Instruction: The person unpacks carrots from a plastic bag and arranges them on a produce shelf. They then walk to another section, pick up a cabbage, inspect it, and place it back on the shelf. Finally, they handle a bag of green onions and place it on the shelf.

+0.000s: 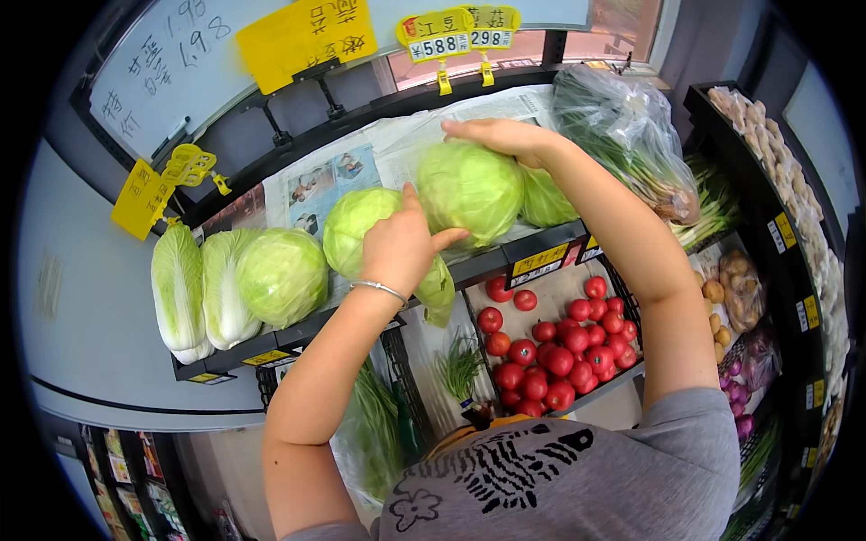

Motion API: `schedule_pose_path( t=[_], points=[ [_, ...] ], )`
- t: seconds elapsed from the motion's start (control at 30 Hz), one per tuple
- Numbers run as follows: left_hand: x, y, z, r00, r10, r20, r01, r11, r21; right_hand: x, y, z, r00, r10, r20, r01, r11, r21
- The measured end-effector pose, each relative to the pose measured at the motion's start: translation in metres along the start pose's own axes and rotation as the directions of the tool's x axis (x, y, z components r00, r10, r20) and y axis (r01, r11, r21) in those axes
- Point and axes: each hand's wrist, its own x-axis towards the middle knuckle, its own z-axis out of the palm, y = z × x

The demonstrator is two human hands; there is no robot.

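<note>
A large round green cabbage (pixel 470 193) sits on the newspaper-lined shelf. My right hand (pixel 500 138) lies over its top far side, fingers pointing left. My left hand (pixel 406 243), with a silver bangle at the wrist, rests against a second cabbage (pixel 352 216) just left of it; the thumb reaches toward the large cabbage's lower edge. A loose cabbage leaf (pixel 436 294) hangs over the shelf's front edge below this hand. Another cabbage (pixel 547 197) is partly hidden behind my right arm. Farther left are a cabbage (pixel 283 277) and napa cabbages (pixel 230 291).
Red tomatoes (pixel 561 358) fill a crate below the shelf edge (pixel 477 267). Bagged green onions (pixel 622 149) lie at the shelf's right end. Yellow price signs (pixel 308 40) stand along the back. Potatoes (pixel 714 292) and red onions (pixel 737 395) lie at the right.
</note>
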Motion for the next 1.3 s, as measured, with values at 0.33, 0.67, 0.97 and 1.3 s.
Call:
schedule_pose_path(
  t=[0.33, 0.67, 0.97, 1.3],
  points=[
    [-0.007, -0.010, 0.000, 0.991, 0.137, 0.008, -0.137, 0.985, 0.109, 0.009, -0.009, -0.009, 0.985, -0.057, 0.162, 0.120, 0.904, -0.409],
    [-0.007, -0.014, -0.002, 0.995, 0.085, 0.048, -0.092, 0.983, 0.158, 0.041, -0.010, -0.019, 0.953, 0.054, 0.299, 0.046, 0.948, -0.316],
    [-0.008, -0.013, 0.000, 0.997, 0.072, 0.031, -0.076, 0.981, 0.176, 0.007, 0.004, -0.022, 0.980, -0.101, 0.173, 0.174, 0.854, -0.490],
    [-0.010, -0.008, 0.001, 0.992, 0.116, 0.048, -0.124, 0.966, 0.226, -0.006, 0.012, -0.013, 0.964, -0.230, 0.133, 0.264, 0.883, -0.388]
  ],
)
